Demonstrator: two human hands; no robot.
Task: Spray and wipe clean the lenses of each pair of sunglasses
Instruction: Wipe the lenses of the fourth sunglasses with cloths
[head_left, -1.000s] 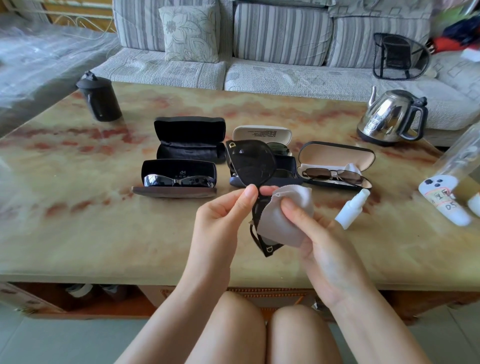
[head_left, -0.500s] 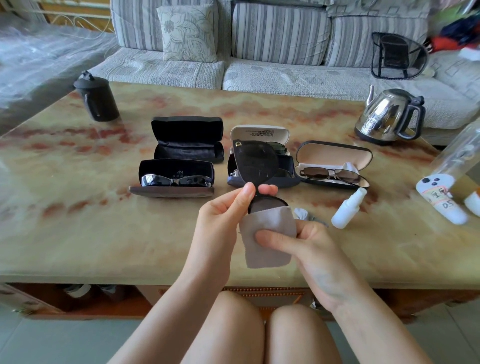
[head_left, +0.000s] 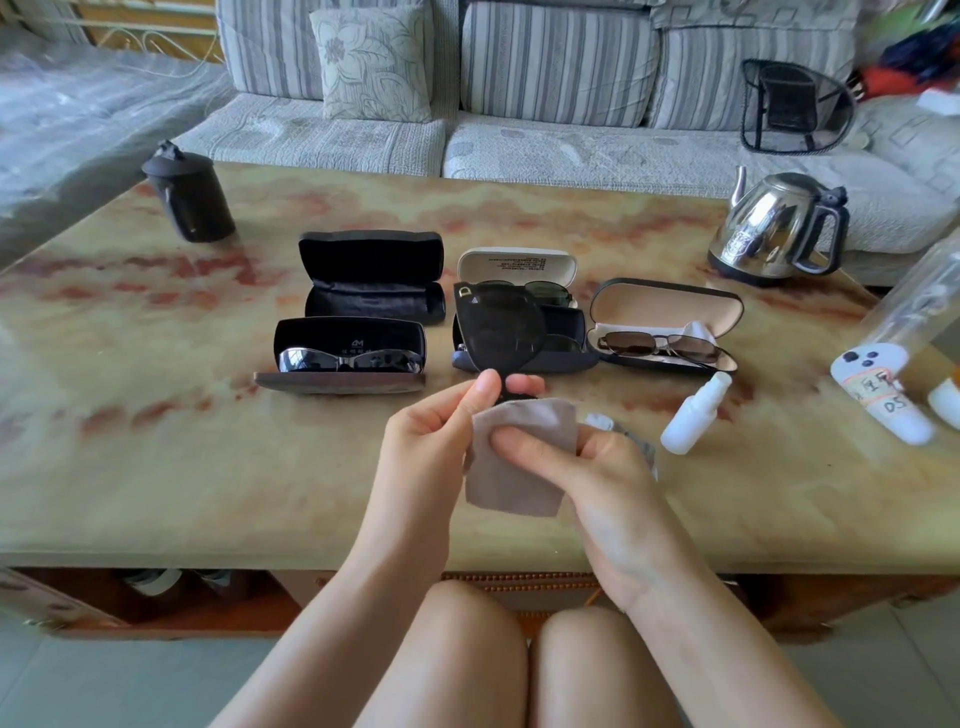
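The left hand (head_left: 431, 447) is pinching the black sunglasses (head_left: 496, 327) at the bridge, above the table (head_left: 156, 415). The right hand (head_left: 602, 483) is pinching the grey cloth (head_left: 509, 493) around the lower lens. Light, rigid, probably scratch-prone: the frame is offering the safest hold.

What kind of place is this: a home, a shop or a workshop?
Most likely a living room in a home. A striped sofa with a flowered cushion stands behind a low coffee table with a marble-patterned top, and a steel kettle sits on that table.
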